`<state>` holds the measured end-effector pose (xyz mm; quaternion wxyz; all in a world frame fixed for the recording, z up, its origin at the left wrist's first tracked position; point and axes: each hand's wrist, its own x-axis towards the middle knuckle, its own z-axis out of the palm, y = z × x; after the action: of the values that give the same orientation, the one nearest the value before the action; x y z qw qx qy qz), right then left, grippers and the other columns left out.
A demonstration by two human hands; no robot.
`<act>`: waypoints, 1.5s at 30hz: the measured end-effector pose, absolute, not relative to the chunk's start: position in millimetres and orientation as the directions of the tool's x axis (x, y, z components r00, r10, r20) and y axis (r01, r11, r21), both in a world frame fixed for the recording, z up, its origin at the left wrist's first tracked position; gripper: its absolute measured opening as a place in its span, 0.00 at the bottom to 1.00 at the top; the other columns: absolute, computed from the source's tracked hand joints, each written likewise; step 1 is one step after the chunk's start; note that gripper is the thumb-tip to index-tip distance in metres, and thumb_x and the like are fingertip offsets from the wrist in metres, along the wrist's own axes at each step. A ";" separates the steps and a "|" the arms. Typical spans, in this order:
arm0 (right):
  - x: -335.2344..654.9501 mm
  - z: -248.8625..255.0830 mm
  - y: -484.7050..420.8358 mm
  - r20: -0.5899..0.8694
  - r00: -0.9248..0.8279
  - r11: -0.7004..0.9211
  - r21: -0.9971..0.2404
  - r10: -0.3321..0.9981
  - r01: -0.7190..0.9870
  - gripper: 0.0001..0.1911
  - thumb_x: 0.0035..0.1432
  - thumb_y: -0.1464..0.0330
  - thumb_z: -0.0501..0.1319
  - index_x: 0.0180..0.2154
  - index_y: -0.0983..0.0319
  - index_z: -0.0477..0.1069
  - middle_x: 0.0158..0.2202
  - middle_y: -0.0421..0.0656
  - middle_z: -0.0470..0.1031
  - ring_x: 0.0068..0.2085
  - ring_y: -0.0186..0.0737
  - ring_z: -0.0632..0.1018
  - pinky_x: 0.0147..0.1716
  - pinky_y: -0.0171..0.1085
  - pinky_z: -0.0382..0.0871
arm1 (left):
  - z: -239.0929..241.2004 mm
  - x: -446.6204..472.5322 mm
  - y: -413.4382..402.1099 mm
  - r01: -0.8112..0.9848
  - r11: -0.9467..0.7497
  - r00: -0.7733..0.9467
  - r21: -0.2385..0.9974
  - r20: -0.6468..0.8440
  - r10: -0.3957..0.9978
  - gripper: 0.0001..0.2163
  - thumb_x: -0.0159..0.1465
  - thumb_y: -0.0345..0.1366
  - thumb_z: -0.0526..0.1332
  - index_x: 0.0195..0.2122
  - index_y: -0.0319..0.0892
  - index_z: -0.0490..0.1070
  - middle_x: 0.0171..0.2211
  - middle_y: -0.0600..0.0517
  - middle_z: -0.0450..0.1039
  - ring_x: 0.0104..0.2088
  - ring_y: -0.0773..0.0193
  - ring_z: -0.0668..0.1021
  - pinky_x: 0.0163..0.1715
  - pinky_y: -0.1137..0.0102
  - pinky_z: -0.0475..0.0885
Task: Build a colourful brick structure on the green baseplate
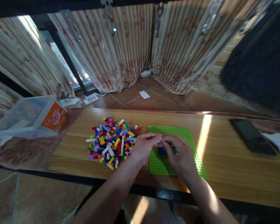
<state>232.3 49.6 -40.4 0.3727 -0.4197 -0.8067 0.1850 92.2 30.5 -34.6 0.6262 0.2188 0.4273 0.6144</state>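
Observation:
A green studded baseplate (160, 166) lies on the wooden table, and both hands are over it. My left hand (143, 146) comes in from the left with thumb and forefinger pinched together. Facing it, my right hand (182, 154) is closed in a pinch too. Their fingertips meet around a small purple toy brick (162, 140), mostly covered by the fingers. Below the fingers a dark blue brick (161, 150) shows on the plate. Other coloured bricks there are largely hidden by my right hand. Left of my left hand spreads a pile of loose toy bricks (119, 147).
A dark phone (252, 137) lies at the table's right, beside white paper (278, 144). Past the table's left end stands a clear plastic bin (25, 118) with an orange label. Curtains (130, 46) hang behind the table. Dark cloth (259, 59) fills the upper right.

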 end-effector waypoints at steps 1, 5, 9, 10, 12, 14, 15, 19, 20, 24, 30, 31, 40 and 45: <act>232.2 -40.6 49.6 0.444 -0.370 0.578 -0.617 0.816 0.534 0.08 0.64 0.65 0.57 0.39 0.58 0.73 0.39 0.44 0.77 0.41 0.42 0.76 0.43 0.43 0.69 | -34.6 91.8 30.2 -0.571 0.147 -0.124 0.808 -0.261 0.957 0.13 0.46 0.38 0.74 0.29 0.36 0.79 0.27 0.50 0.78 0.28 0.67 0.77 0.38 0.67 0.73; 232.4 -39.9 50.4 0.435 -0.389 0.583 -0.641 0.812 0.499 0.09 0.66 0.66 0.55 0.39 0.59 0.73 0.39 0.44 0.76 0.41 0.41 0.76 0.42 0.42 0.69 | -32.5 89.0 28.8 -0.529 0.164 -0.111 0.833 -0.259 0.959 0.13 0.45 0.39 0.74 0.29 0.36 0.79 0.26 0.50 0.78 0.26 0.67 0.77 0.37 0.68 0.72; 232.9 -37.8 51.8 0.437 -0.415 0.597 -0.664 0.798 0.451 0.09 0.66 0.66 0.54 0.40 0.59 0.73 0.39 0.43 0.76 0.41 0.39 0.76 0.41 0.39 0.70 | -28.7 81.4 29.0 -0.465 0.178 -0.080 0.867 -0.242 0.967 0.12 0.48 0.40 0.73 0.28 0.36 0.79 0.25 0.50 0.78 0.27 0.66 0.77 0.36 0.68 0.72; 232.6 -38.1 51.7 0.440 -0.417 0.601 -0.661 0.795 0.449 0.08 0.66 0.66 0.55 0.40 0.58 0.73 0.39 0.43 0.76 0.41 0.39 0.76 0.41 0.39 0.70 | -27.8 78.0 29.8 -0.447 0.173 -0.088 0.878 -0.236 0.968 0.12 0.49 0.40 0.72 0.28 0.36 0.79 0.25 0.50 0.77 0.27 0.67 0.77 0.36 0.68 0.72; 230.6 -40.5 50.2 0.453 -0.425 0.618 -0.635 0.784 0.463 0.08 0.66 0.67 0.56 0.39 0.59 0.73 0.39 0.43 0.77 0.41 0.40 0.76 0.41 0.39 0.69 | -26.1 69.8 31.8 -0.417 0.133 -0.158 0.899 -0.216 0.963 0.10 0.50 0.39 0.71 0.28 0.36 0.79 0.25 0.51 0.77 0.27 0.67 0.77 0.36 0.69 0.72; 226.2 -45.2 46.3 0.468 -0.459 0.655 -0.578 0.755 0.487 0.08 0.66 0.67 0.56 0.38 0.59 0.73 0.37 0.44 0.77 0.39 0.40 0.76 0.39 0.39 0.69 | -24.8 61.1 33.8 -0.402 0.071 -0.263 0.913 -0.189 0.946 0.09 0.51 0.38 0.70 0.29 0.37 0.79 0.27 0.51 0.77 0.29 0.68 0.77 0.37 0.69 0.72; 223.0 -48.0 43.5 0.472 -0.487 0.678 -0.540 0.734 0.499 0.08 0.66 0.67 0.56 0.38 0.60 0.74 0.36 0.44 0.77 0.37 0.40 0.76 0.38 0.39 0.68 | -24.4 57.3 34.5 -0.399 0.043 -0.306 0.916 -0.177 0.935 0.09 0.51 0.37 0.70 0.30 0.37 0.79 0.28 0.51 0.77 0.30 0.68 0.77 0.37 0.70 0.72; 206.0 -58.6 31.7 0.438 -0.614 0.754 -0.388 0.657 0.530 0.10 0.66 0.69 0.55 0.37 0.61 0.75 0.32 0.44 0.76 0.34 0.41 0.74 0.36 0.41 0.65 | -24.5 51.7 34.6 -0.368 0.030 -0.338 0.929 -0.164 0.927 0.09 0.52 0.35 0.69 0.33 0.38 0.79 0.31 0.51 0.77 0.31 0.68 0.77 0.38 0.70 0.72; 201.7 -60.6 30.0 0.427 -0.628 0.759 -0.367 0.651 0.538 0.10 0.65 0.70 0.55 0.37 0.61 0.75 0.32 0.44 0.76 0.33 0.41 0.74 0.36 0.41 0.65 | -24.7 52.7 34.2 -0.347 0.040 -0.329 0.937 -0.162 0.930 0.09 0.52 0.34 0.69 0.34 0.38 0.79 0.31 0.51 0.77 0.30 0.69 0.77 0.38 0.70 0.72; 189.8 -64.9 30.4 0.405 -0.616 0.737 -0.391 0.675 0.551 0.08 0.64 0.70 0.57 0.36 0.62 0.75 0.32 0.44 0.77 0.34 0.42 0.74 0.37 0.42 0.64 | -23.6 58.4 32.8 -0.252 0.065 -0.311 0.966 -0.144 0.940 0.09 0.52 0.33 0.68 0.35 0.38 0.78 0.30 0.53 0.77 0.28 0.70 0.76 0.33 0.73 0.70; 195.7 -57.7 35.3 0.472 -0.471 0.666 -0.552 0.745 0.501 0.08 0.64 0.71 0.56 0.37 0.60 0.74 0.34 0.42 0.79 0.35 0.40 0.76 0.38 0.40 0.66 | -21.5 58.1 31.7 -0.189 0.173 -0.284 0.967 -0.222 0.933 0.09 0.57 0.39 0.65 0.34 0.38 0.76 0.29 0.51 0.77 0.27 0.68 0.77 0.21 0.77 0.65; 198.8 -55.3 35.8 0.483 -0.419 0.640 -0.580 0.769 0.504 0.07 0.64 0.70 0.57 0.37 0.59 0.74 0.34 0.42 0.79 0.36 0.40 0.76 0.39 0.40 0.67 | -22.0 57.8 31.6 -0.175 0.177 -0.274 0.969 -0.221 0.936 0.09 0.58 0.40 0.64 0.32 0.38 0.76 0.28 0.51 0.77 0.26 0.68 0.76 0.19 0.77 0.64; 220.2 -42.1 48.2 0.421 -0.306 0.518 -0.734 0.854 0.438 0.12 0.60 0.63 0.63 0.45 0.56 0.75 0.41 0.43 0.78 0.40 0.39 0.77 0.41 0.41 0.72 | -27.9 67.8 31.1 -0.179 0.174 -0.103 0.968 -0.194 0.976 0.14 0.58 0.44 0.65 0.25 0.37 0.74 0.23 0.53 0.74 0.23 0.69 0.74 0.28 0.73 0.70; 225.9 -37.6 48.2 0.403 -0.373 0.538 -0.739 0.836 0.407 0.09 0.61 0.64 0.62 0.43 0.55 0.76 0.41 0.42 0.78 0.42 0.38 0.77 0.44 0.41 0.71 | -27.4 72.2 29.7 -0.168 0.166 -0.010 0.972 -0.170 0.985 0.15 0.58 0.45 0.65 0.25 0.37 0.74 0.22 0.54 0.73 0.23 0.70 0.73 0.28 0.74 0.69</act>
<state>225.9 48.2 -37.6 0.3952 -0.3969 -0.7827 0.2715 72.2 29.7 -27.4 0.5744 0.4063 0.5029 0.5020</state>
